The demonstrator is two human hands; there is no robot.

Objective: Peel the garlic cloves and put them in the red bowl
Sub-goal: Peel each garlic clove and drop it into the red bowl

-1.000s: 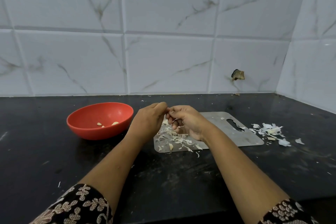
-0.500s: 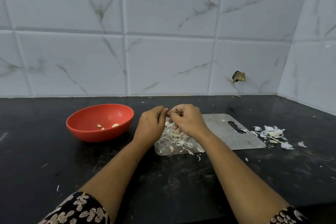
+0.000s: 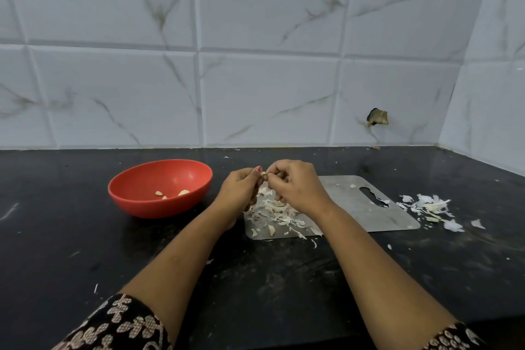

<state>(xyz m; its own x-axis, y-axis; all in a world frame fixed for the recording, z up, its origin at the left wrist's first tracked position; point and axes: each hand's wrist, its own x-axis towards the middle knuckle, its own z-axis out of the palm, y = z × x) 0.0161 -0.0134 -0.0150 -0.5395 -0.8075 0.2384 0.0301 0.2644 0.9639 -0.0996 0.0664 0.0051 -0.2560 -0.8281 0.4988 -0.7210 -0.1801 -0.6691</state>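
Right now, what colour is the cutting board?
The cutting board is plain silvery grey with a dull metallic look. The head view shows it best.

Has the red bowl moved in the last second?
No. The red bowl keeps the same gap to the left of the steel cutting board.

One red bowl (image 3: 159, 209) stands on the black counter (image 3: 85, 250), left of its middle, with three peeled cloves (image 3: 183, 192) inside. One steel cutting board (image 3: 349, 207) lies right of the middle. Two hands, the left hand (image 3: 241, 193) and the right hand (image 3: 295, 187), pinch a single garlic clove (image 3: 264, 175) between them. Peel lies in two heaps: the first heap (image 3: 272, 212) on the board's left end, the second heap (image 3: 429, 204) just past its right edge. Two patterned sleeves (image 3: 119, 324) show at the counter's near edge.
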